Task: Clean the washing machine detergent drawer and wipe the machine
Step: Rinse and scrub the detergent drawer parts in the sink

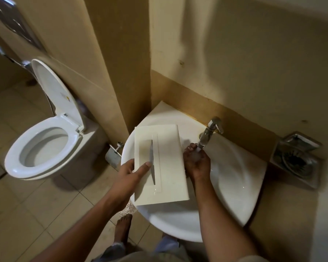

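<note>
Head camera looks steeply down, close over sink [235, 167].

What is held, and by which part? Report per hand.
The left hand grips the white drawer by its left edge, thumb on top. The right hand holds nothing, cupped under the tap.

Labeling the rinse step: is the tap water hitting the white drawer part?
No, the stream from the tap lands on the right hand, while the left hand holds the drawer part beside it.

A toilet [44, 148] is sitting on the left with its lid [53, 87] standing up. Water is running from the tap [209, 132] above the sink [235, 176]. A drain [295, 159] is showing on the right.
</note>
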Action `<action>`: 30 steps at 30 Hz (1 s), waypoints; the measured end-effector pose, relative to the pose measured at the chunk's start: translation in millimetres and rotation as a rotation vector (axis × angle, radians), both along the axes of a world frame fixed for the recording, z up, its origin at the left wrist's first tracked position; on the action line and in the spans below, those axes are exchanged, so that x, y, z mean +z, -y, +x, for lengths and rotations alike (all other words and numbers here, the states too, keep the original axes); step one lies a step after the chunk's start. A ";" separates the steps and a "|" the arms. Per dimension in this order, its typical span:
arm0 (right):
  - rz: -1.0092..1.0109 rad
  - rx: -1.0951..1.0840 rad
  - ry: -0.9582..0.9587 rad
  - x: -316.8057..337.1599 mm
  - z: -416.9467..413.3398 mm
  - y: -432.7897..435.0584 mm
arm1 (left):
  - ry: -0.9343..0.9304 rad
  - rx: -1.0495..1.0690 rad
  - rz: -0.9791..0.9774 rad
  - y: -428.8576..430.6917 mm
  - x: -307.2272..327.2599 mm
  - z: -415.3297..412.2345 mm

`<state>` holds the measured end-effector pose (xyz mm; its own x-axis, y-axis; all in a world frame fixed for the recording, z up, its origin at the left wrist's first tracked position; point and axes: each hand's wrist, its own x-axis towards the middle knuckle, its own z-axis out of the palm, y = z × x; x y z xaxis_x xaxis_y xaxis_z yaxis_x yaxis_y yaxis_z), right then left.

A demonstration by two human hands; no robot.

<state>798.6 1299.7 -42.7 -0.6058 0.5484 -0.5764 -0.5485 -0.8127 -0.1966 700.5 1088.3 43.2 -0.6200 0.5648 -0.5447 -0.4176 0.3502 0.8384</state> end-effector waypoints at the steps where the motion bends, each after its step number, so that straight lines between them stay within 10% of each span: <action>1: 0.012 -0.010 0.012 -2.6 2.3 2.2 | -0.002 -0.002 -0.002 -1.5 0.0 0.6; 15: 0.206 0.218 0.084 124.8 18.0 44.0 | -0.004 0.068 0.010 -31.0 4.7 17.6; 24: 1.977 0.472 1.291 93.8 27.7 128.7 | -0.025 0.110 0.010 -55.8 14.9 31.2; 30: 2.138 0.672 1.521 92.3 12.0 131.1 | 0.044 0.081 0.030 -51.8 17.6 24.4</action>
